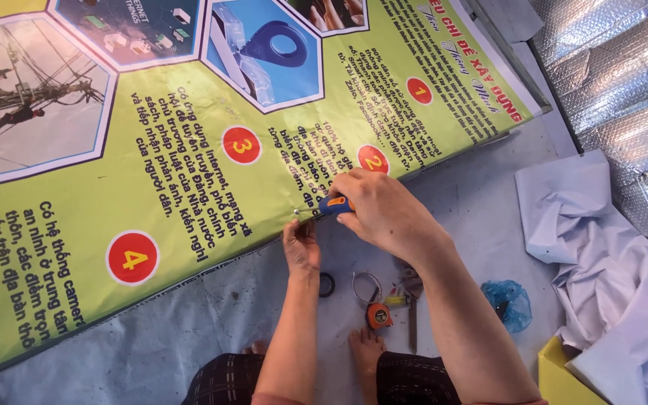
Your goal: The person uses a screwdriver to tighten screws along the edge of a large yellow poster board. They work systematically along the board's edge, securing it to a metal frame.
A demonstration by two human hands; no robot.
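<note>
Gripping a blue-and-orange tool (335, 204), my right hand (384, 214) is closing its fingers around it at the green banner's (189, 180) lower edge; my left hand (301, 244) is pinching that edge just below. Tape measure (379, 315), pliers (410, 296), black tape roll (327, 284) are lying on the floor nearby.

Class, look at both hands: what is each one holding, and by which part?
Right hand grips a small blue-and-orange tool by its body. Left hand pinches the banner at its lower edge.
</note>
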